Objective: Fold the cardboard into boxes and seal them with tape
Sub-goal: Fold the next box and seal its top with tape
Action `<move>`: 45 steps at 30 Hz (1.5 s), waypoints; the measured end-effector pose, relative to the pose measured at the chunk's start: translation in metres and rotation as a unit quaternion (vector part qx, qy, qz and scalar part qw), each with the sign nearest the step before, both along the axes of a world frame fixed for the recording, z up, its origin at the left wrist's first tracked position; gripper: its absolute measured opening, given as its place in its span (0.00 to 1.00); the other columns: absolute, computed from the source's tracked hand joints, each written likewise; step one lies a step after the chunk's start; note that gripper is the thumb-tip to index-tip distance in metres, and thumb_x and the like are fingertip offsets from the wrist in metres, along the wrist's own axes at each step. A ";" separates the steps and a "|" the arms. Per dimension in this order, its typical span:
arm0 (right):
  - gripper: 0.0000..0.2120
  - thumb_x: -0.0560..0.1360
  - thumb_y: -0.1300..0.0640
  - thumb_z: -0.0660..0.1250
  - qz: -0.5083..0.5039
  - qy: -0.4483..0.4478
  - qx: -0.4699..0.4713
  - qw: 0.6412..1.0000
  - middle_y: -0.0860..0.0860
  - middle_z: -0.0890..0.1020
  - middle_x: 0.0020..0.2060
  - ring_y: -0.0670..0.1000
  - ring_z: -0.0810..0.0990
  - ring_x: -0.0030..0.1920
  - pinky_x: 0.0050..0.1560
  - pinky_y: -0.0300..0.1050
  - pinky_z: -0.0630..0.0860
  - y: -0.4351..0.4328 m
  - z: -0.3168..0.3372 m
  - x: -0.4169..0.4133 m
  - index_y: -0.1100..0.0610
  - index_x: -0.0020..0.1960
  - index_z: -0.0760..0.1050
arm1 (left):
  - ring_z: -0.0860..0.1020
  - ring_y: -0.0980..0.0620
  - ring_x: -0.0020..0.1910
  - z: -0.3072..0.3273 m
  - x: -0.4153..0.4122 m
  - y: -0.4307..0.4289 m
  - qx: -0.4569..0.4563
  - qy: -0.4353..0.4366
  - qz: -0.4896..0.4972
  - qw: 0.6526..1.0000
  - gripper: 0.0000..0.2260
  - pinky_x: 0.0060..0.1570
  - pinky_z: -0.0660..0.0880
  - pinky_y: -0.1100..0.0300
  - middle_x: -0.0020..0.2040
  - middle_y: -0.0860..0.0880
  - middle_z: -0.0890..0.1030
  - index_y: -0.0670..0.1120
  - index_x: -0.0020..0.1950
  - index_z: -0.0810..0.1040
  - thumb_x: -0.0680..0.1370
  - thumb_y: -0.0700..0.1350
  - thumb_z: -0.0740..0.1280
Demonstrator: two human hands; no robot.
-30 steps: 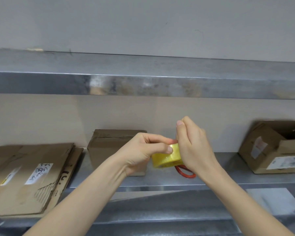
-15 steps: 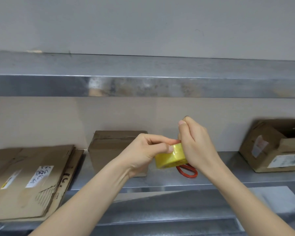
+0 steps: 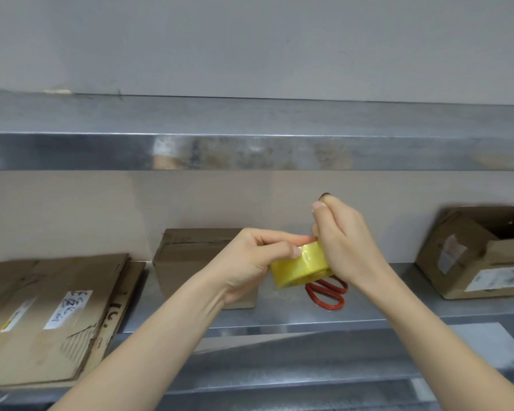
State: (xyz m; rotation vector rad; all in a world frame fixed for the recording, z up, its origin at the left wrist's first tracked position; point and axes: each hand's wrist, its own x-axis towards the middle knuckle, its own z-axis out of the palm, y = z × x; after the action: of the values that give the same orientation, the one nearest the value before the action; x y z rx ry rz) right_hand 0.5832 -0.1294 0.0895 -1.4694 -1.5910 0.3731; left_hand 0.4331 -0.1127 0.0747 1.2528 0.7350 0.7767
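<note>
A tape roll [image 3: 300,268] is held above the shelf [image 3: 368,312], gripped by the left hand [image 3: 250,262], its free end seemingly pinched by the right hand [image 3: 344,241]. Light and stiff, the roll is best held by its sides; the film is judged clingy.

left hand [image 3: 250,262] grips yellow tape roll [image 3: 300,268] over steel shelf [image 3: 368,314] | right hand [image 3: 347,244] against the roll's right side, thumb and forefinger pinched above it, perhaps on a tape end | red-handled scissors [image 3: 327,296] lie behind | flattened cardboard [image 3: 51,315] left | closed box [image 3: 190,253] centre | open box [image 3: 472,256] right
</note>
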 end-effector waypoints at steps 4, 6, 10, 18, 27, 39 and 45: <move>0.18 0.83 0.57 0.53 -0.005 -0.027 0.019 0.999 0.59 0.69 0.28 0.60 0.69 0.32 0.36 0.59 0.66 -0.005 0.000 -0.003 0.56 0.35 0.58 | 0.80 0.58 0.42 0.000 0.002 -0.002 0.017 -0.005 0.016 1.000 0.09 0.45 0.75 0.69 0.40 0.49 0.85 0.49 0.39 0.87 0.65 0.39 0.69; 0.18 0.83 0.57 0.53 -0.009 -0.035 0.022 0.999 0.55 0.67 0.27 0.59 0.69 0.32 0.36 0.59 0.66 -0.007 -0.001 -0.003 0.56 0.35 0.58 | 0.80 0.59 0.41 0.002 0.003 -0.003 0.019 -0.003 0.018 1.000 0.09 0.43 0.74 0.70 0.38 0.50 0.85 0.48 0.38 0.87 0.65 0.38 0.69; 0.18 0.83 0.57 0.53 -0.017 -0.053 0.032 0.998 0.51 0.65 0.26 0.55 0.66 0.30 0.35 0.57 0.63 -0.010 -0.002 -0.005 0.55 0.35 0.57 | 0.80 0.59 0.39 0.002 0.005 -0.004 0.011 0.003 0.020 1.000 0.08 0.42 0.74 0.70 0.37 0.50 0.84 0.48 0.36 0.87 0.64 0.39 0.69; 0.17 0.82 0.58 0.55 0.021 0.019 0.011 1.000 0.53 0.65 0.28 0.50 0.64 0.31 0.34 0.55 0.65 -0.008 0.011 0.000 0.57 0.35 0.58 | 0.81 0.55 0.47 0.014 -0.007 -0.004 -0.002 -0.023 -0.042 0.999 0.09 0.48 0.77 0.66 0.47 0.45 0.85 0.42 0.48 0.85 0.71 0.34 0.69; 0.17 0.81 0.55 0.54 0.005 0.014 0.018 1.000 0.48 0.64 0.27 0.52 0.65 0.30 0.33 0.58 0.65 -0.005 0.005 -0.003 0.53 0.34 0.57 | 0.79 0.58 0.39 0.010 0.003 -0.006 0.020 -0.004 0.003 1.000 0.07 0.44 0.74 0.67 0.37 0.51 0.84 0.50 0.36 0.86 0.66 0.41 0.69; 0.17 0.82 0.57 0.55 -0.017 0.047 0.016 0.999 0.52 0.67 0.29 0.48 0.65 0.32 0.38 0.54 0.65 -0.012 0.008 -0.004 0.62 0.36 0.61 | 0.80 0.54 0.45 0.019 0.001 -0.006 0.035 0.039 0.010 0.999 0.05 0.48 0.76 0.62 0.45 0.47 0.85 0.47 0.44 0.87 0.70 0.40 0.74; 0.17 0.83 0.56 0.55 -0.053 0.034 0.010 0.998 0.47 0.68 0.27 0.46 0.65 0.30 0.37 0.56 0.68 -0.005 0.001 -0.005 0.53 0.35 0.60 | 0.80 0.60 0.37 0.028 0.006 0.000 0.095 0.120 0.078 0.985 0.06 0.41 0.77 0.63 0.39 0.53 0.85 0.47 0.42 0.86 0.74 0.37 0.71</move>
State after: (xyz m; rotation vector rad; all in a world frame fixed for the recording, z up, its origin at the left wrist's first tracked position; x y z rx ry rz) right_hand 0.5783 -0.1342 0.0907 -1.5028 -1.4536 0.3410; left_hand 0.4393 -0.1122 0.1022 1.4910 0.9819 0.8473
